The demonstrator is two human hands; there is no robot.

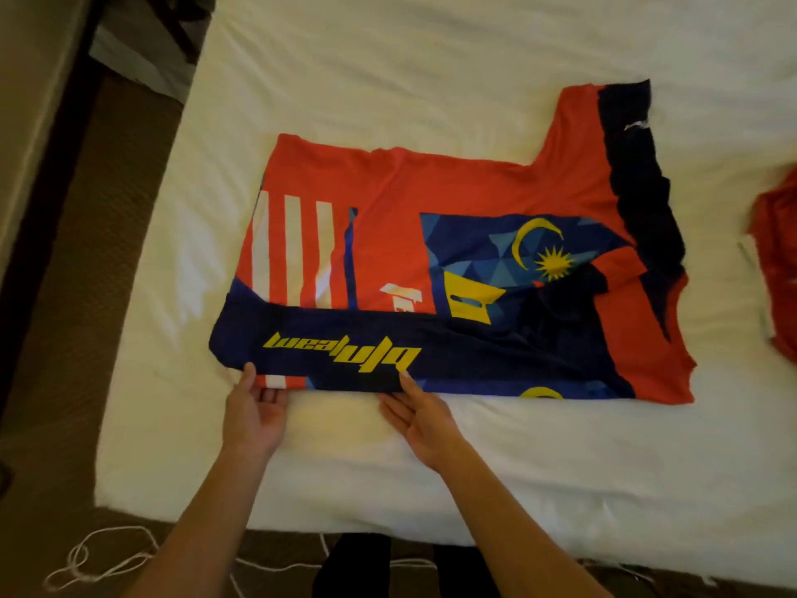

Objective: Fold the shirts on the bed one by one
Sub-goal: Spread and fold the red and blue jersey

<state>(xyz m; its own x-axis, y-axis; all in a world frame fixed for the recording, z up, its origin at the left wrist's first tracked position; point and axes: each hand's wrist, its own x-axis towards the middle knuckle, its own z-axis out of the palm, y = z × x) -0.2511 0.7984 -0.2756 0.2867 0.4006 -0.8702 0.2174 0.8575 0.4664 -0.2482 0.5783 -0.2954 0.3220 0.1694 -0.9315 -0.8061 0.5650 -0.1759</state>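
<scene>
Shirt (453, 261), red and navy, near edge folded over, under left hand (254, 414) and right hand (420, 414), each grip pinching it.

shirt (431, 252): smooth printed cloth | bed sheet (388, 79): white matt cloth, creased

Head view looks down (close) at bed (431, 79)
</scene>
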